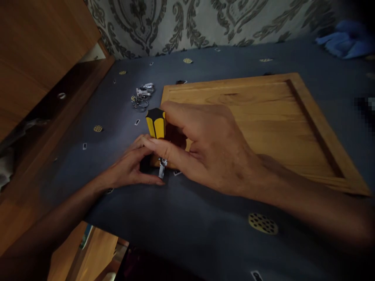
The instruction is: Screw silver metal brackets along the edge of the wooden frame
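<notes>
A: And here's the right hand (211, 144), closed around the yellow-and-black handle of a screwdriver (156, 124), thumb along the near side, the tool standing roughly upright!

B: Its tip is out of sight behind the fingers, but look just below that grip: a small metal fitting (162, 168), sitting at the near left corner of the wooden panel (249, 113).

A: Over to the left hand (131, 166), half open, thumb well apart from the fingers! Fingertips up by the right thumb, its own thumb at the fitting's near end.

B: Is it gripping anything? Can't tell from here. The panel lies flat on the dark desk (164, 218), beneath and beyond the right hand, stretching away to its right.

A: And past the left hand, off the panel's left edge, a little cluster of loose metal fittings (143, 93)!

B: Far beyond the right hand, a crumpled blue cloth (347, 39) lies by the patterned wall (187, 23).
</notes>
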The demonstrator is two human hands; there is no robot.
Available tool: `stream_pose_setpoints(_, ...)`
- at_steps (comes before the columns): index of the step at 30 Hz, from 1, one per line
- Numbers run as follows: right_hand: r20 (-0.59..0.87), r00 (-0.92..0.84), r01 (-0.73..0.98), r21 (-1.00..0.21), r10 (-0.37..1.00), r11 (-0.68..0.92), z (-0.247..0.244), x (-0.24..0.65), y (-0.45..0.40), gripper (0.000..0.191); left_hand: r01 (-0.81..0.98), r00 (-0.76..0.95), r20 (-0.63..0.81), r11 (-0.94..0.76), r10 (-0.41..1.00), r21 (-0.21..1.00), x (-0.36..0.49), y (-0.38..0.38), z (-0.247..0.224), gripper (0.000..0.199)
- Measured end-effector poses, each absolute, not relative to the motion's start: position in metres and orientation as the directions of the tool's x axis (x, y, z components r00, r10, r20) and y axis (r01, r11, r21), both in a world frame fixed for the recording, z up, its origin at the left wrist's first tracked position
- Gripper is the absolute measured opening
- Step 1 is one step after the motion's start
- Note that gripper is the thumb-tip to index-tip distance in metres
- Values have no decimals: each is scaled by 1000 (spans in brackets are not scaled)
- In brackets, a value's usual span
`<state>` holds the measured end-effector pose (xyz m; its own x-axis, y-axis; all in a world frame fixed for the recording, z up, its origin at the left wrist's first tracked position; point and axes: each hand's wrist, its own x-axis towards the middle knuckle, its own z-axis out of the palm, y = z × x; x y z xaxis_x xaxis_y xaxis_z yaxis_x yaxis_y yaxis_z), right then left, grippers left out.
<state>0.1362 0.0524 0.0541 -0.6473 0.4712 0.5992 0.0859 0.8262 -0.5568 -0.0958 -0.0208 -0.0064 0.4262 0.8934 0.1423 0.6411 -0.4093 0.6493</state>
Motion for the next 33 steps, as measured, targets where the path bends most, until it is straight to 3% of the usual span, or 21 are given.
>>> stream_pose_setpoints(9,632,-662,94,-463,403,881,53,139,51,28,648,419,138,-402,897,646,-98,-21,-8,76)
stream_pose_setpoints(18,602,-734,10,-456,316,890,59,141,55,27,640,394,82,-337,916,691,-97,-23,-9,75)
stream_pose_setpoints(23,550,-768,23,-487,327,873,63,141,56,31,639,405,71,-338,912,691,-97,-21,-7,70)
stream_pose_setpoints(29,511,-749,14,-624,422,781,60,137,52,42,678,381,56,-321,923,661,-96,-22,-8,65)
stream_pose_setpoints(33,417,-812,-11,-710,408,704,66,138,55,26,654,414,84,-360,907,666,-94,-19,-6,68)
